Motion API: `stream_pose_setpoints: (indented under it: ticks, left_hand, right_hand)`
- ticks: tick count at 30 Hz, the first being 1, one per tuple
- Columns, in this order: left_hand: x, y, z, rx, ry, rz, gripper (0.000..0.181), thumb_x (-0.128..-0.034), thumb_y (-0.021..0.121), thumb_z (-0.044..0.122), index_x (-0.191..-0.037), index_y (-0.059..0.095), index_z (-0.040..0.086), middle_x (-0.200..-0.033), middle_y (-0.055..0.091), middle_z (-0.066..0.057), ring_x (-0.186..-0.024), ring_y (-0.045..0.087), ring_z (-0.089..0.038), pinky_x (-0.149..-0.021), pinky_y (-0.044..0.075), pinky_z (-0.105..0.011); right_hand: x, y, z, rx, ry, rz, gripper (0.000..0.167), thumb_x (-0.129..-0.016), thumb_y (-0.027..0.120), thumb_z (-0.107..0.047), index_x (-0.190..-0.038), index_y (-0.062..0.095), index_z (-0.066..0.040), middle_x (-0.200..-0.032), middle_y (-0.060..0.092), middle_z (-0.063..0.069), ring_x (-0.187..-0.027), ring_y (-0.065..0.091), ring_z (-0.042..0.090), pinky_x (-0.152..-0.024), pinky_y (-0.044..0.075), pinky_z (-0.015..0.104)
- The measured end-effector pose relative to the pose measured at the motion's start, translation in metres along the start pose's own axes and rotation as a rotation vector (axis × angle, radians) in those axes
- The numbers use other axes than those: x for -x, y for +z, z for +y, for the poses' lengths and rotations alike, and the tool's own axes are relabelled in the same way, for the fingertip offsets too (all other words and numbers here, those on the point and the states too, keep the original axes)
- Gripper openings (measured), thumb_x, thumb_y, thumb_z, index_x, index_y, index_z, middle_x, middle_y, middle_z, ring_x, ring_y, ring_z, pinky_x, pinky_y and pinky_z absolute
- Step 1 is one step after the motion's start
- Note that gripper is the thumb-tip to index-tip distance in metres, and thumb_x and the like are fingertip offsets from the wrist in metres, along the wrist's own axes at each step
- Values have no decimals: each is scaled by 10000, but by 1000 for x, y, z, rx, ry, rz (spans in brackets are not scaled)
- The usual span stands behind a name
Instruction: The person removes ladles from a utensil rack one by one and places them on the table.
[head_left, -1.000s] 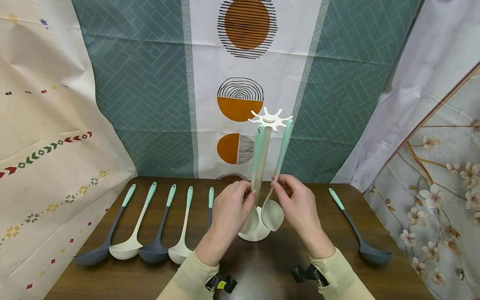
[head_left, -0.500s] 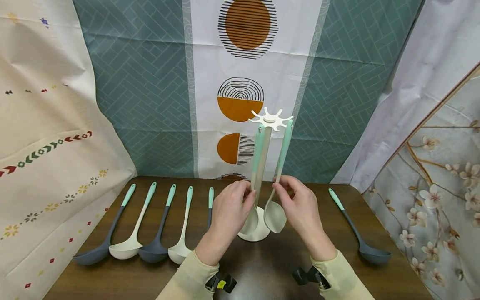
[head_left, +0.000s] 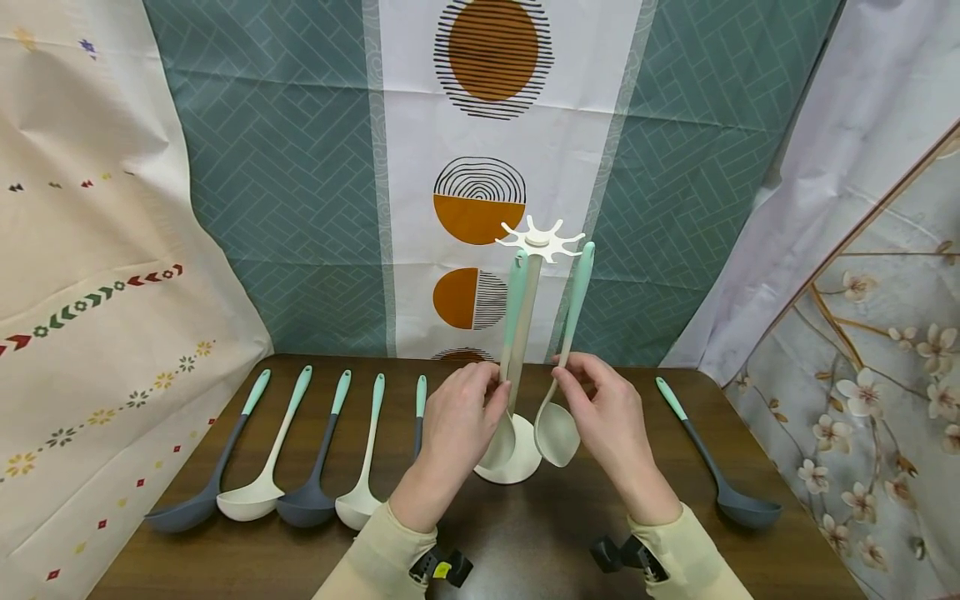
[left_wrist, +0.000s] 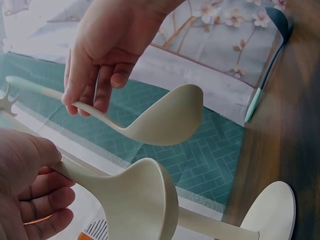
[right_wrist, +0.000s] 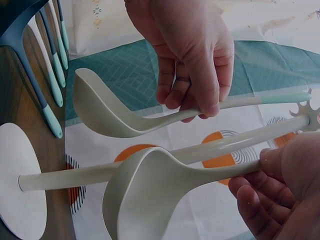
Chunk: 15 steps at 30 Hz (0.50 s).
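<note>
A cream rack (head_left: pixel 538 242) with a ring of hooks on a pole stands upright on its round base (head_left: pixel 527 458). My left hand (head_left: pixel 459 417) pinches the stem of a cream ladle with a mint handle (head_left: pixel 515 304), whose top end is at a hook on the rack's near left. On the right side, my right hand (head_left: pixel 607 412) pinches a matching cream ladle (head_left: pixel 558 435) between thumb and fingers. That ladle's mint top end sits just outside a hook tip, and its bowl (left_wrist: pixel 170 117) hangs above the table.
On the brown table (head_left: pixel 517 550), several grey and cream ladles lie in a row at the left, including a grey one (head_left: pixel 307 500) and a cream one (head_left: pixel 360 500). Another grey ladle (head_left: pixel 750 508) lies at the right. Patterned cloths (head_left: pixel 300 208) hang behind and beside the table.
My right hand has moved slightly right with its ladle, and the handle's top end has shifted outward from the hook. My left hand and its ladle look unmoved.
</note>
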<state>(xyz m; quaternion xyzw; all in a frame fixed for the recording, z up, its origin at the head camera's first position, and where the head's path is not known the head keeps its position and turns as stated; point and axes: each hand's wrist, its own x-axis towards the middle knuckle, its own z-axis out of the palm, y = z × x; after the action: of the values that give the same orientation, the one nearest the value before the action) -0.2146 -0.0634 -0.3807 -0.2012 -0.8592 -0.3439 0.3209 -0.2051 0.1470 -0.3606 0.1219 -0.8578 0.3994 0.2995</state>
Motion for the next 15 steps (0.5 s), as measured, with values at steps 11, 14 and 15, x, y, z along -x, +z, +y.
stream_pose_setpoints:
  ticks: [11, 14, 15]
  left_hand:
    - [0, 1, -2, -12, 15, 18, 152, -978, 873, 162, -1076, 770, 110, -910, 733, -9, -787, 655, -172, -641, 566, -315]
    - [0, 2, -3, -10, 18, 20, 148, -976, 874, 151, -1073, 770, 109, -912, 733, -11, -789, 656, -173, -642, 569, -319]
    - [0, 2, -3, -7, 19, 21, 148, -975, 874, 148, -1073, 770, 108, -912, 734, -11, -790, 656, -174, -642, 569, -320]
  right_hand:
    - [1, -5, 4, 27, 37, -11, 116, -1047, 797, -200, -1158, 813, -168, -1015, 777, -40, -916, 697, 132, -738, 552, 351]
    - [1, -6, 4, 33, 47, -10, 118, -1051, 793, -209, -1157, 811, -160, -1005, 771, -32, -908, 688, 137, -740, 542, 350]
    - [1, -6, 4, 35, 48, -8, 117, -1051, 794, -208, -1155, 811, -160, -1000, 769, -32, -905, 685, 136, -738, 539, 349]
